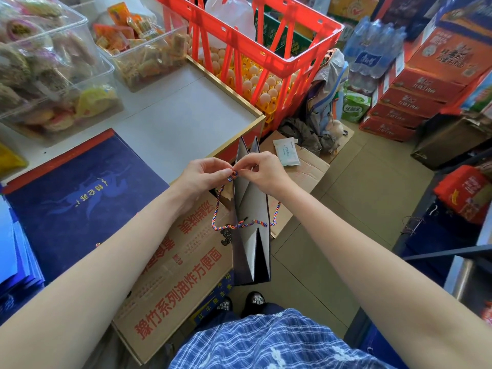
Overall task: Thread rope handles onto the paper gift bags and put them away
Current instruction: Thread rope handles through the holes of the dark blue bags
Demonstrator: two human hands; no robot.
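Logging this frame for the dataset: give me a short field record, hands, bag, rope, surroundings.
left hand: pinches rope end at bag's far edge
right hand: pinches the same rope end
paper bag: dark, folded flat, held in the air between both hands
rope handle: multicoloured cord, loops across the bag's near half
flat bags: blue stack on counter, at left
cardboard box: below the bag
egg crate: red, beyond the counter

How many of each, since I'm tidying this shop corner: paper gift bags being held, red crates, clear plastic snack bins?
Paper gift bag being held: 1
Red crate: 1
Clear plastic snack bins: 3
Total: 5
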